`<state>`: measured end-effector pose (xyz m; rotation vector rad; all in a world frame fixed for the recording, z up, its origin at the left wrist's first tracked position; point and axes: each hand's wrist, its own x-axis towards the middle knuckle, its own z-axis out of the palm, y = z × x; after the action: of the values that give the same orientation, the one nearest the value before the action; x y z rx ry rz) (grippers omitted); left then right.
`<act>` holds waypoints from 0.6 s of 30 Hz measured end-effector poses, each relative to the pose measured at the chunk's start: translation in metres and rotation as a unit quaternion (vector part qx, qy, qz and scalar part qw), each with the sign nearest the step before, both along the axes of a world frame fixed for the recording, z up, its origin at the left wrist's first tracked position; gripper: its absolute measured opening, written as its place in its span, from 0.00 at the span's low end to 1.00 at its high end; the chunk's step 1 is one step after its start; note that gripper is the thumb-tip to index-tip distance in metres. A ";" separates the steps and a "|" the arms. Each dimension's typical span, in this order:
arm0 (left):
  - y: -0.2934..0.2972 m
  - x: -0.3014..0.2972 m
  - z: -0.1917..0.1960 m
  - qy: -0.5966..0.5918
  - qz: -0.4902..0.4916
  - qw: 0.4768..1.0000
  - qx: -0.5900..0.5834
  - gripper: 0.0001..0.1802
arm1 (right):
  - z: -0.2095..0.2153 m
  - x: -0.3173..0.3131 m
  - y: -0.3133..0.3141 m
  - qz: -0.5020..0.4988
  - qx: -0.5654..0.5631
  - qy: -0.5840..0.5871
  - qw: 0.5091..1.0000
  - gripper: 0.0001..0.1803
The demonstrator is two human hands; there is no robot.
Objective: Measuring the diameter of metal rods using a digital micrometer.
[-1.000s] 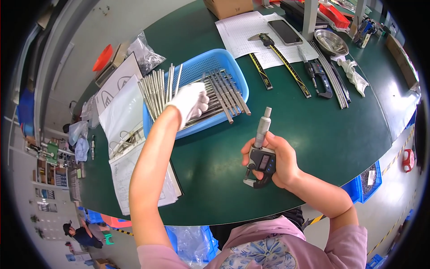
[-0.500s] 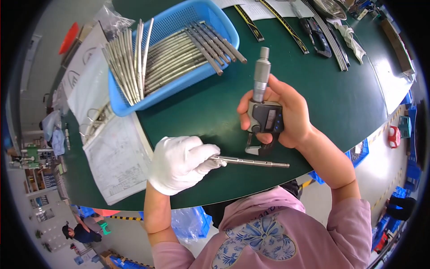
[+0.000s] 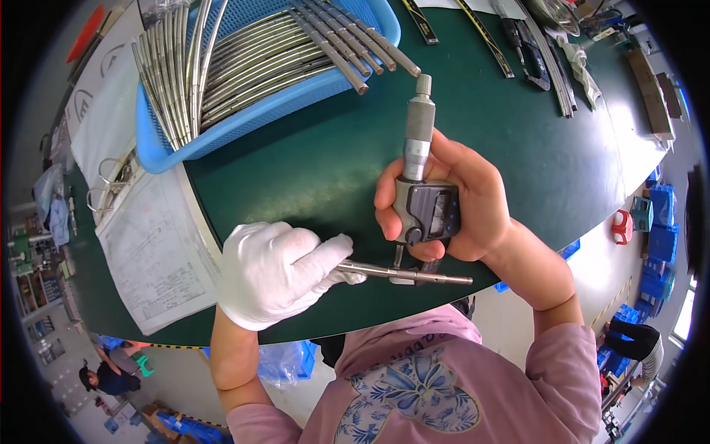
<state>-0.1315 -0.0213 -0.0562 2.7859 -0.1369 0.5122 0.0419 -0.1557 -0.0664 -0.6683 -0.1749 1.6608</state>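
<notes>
Metal rod, thin, silvery and straight, lies level just above the near edge of the green desk, its middle set in the digital micrometer. It looks stiff, light and slick, best pinched near one end. The gloved left hand has its grip clamped on the rod's left end; the bare right hand is wrapped tight around the micrometer's frame.

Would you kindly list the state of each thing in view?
Left hand: gloved, gripping the metal rod.
Right hand: bare, holding the micrometer upright.
Metal rod: level, in the micrometer's jaws.
Blue basket: full of rods.
Binder: open.
</notes>
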 end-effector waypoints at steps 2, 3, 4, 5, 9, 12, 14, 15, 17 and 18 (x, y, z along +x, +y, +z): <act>0.001 0.000 0.000 0.004 0.000 1.000 0.003 0.17 | 0.000 0.001 0.001 -0.002 -0.010 -0.008 1.000 0.35; 0.001 0.000 0.000 0.012 0.000 1.000 0.015 0.17 | 0.000 0.001 0.001 -0.003 -0.008 -0.002 1.000 0.35; 0.001 0.000 0.000 0.006 -0.001 1.000 0.006 0.17 | 0.000 0.001 0.001 0.000 -0.013 0.000 1.000 0.35; 0.001 0.001 0.000 -0.001 0.003 1.000 0.007 0.17 | 0.000 0.001 0.001 0.003 -0.018 0.002 1.000 0.35; 0.004 -0.001 0.003 0.020 0.015 1.000 0.014 0.16 | 0.003 0.004 -0.001 0.005 -0.021 -0.025 0.999 0.35; 0.010 -0.005 0.006 0.006 0.046 0.998 0.037 0.16 | 0.004 0.008 -0.001 -0.002 -0.020 -0.048 0.999 0.35; 0.015 -0.009 0.007 -0.017 0.049 0.999 0.014 0.16 | 0.005 0.011 -0.002 -0.018 -0.006 -0.078 0.997 0.36; 0.017 -0.010 0.007 -0.040 0.061 0.997 0.019 0.16 | 0.005 0.011 -0.002 -0.029 0.001 -0.062 0.998 0.36; 0.019 -0.013 0.007 -0.059 0.066 0.996 0.025 0.17 | 0.004 0.012 -0.001 -0.035 0.018 -0.051 0.998 0.37; 0.020 -0.014 0.006 -0.058 0.070 0.996 0.021 0.17 | 0.003 0.012 -0.001 -0.044 0.031 -0.036 0.998 0.37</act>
<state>-0.1451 -0.0015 -0.0498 2.8207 0.0228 0.7139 0.0539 -0.1567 -0.0635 -0.6807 -0.2441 1.5423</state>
